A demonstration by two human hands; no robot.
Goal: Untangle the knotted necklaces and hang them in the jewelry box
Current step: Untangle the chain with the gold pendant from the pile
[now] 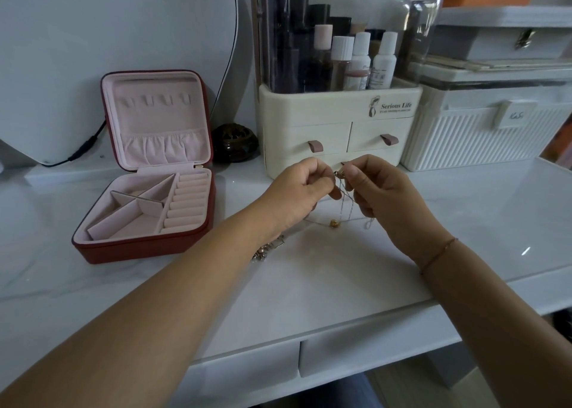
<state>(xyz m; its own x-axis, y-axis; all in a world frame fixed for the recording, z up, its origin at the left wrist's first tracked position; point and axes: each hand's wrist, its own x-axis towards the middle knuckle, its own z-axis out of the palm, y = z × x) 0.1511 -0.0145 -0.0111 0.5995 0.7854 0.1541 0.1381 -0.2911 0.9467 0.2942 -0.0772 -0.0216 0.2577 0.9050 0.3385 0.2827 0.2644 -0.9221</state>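
Thin knotted necklace chains hang between my two hands above the white tabletop, with a small gold bead at the bottom of the loops. My left hand pinches the chains at the knot from the left. My right hand pinches them from the right, fingertips almost meeting. A second bunch of jewelry lies on the table, partly hidden under my left forearm. The red jewelry box stands open at the left, its pink lid upright with a row of hooks and nothing hanging on them.
A cream cosmetics organizer with bottles stands right behind my hands. A white ribbed case is at the right, a dark round ornament next to the box, and a mirror with a black cable at the back left. The table's front edge has drawers below.
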